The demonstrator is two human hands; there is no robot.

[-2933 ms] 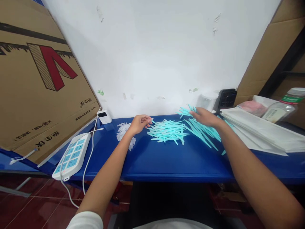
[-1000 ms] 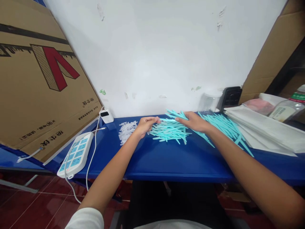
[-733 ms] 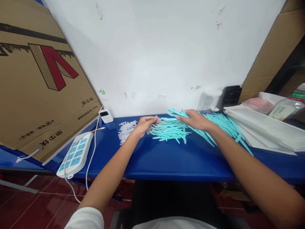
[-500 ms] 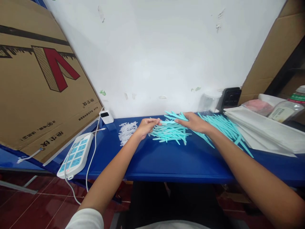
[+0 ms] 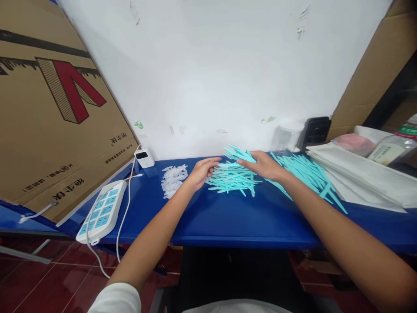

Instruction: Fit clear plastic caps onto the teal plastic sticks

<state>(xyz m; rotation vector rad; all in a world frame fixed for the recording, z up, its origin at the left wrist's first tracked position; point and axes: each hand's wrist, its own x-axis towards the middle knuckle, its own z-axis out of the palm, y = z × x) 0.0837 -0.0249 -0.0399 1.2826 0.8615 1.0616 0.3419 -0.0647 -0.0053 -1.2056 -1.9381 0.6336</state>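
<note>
My right hand (image 5: 263,165) is closed around a bundle of slim turquoise plastic sticks (image 5: 240,153), whose ends fan out to the upper left. Facing it, my left hand (image 5: 204,171) has its index finger stretched out and the other fingers partly curled, with no stick clearly held in it. Below and between both hands lies a loose pile of the same turquoise sticks (image 5: 233,180). Beside my left hand is a heap of small translucent white pieces (image 5: 172,180). Another spread of turquoise sticks (image 5: 302,174) lies to the right, beyond my right wrist.
On the blue table (image 5: 208,221), a white power strip (image 5: 103,212) with cables and a small white device (image 5: 144,158) stand left. White sheets (image 5: 361,182), a clear tub (image 5: 288,137), a black phone-like device (image 5: 316,132) and a bottle (image 5: 395,148) are right. A large cardboard box (image 5: 58,130) bounds the left.
My left fingers have loosened from a pinch at a turquoise stick, the index finger now extended. My right hand still holds its bundle, whose tips are raised slightly.
</note>
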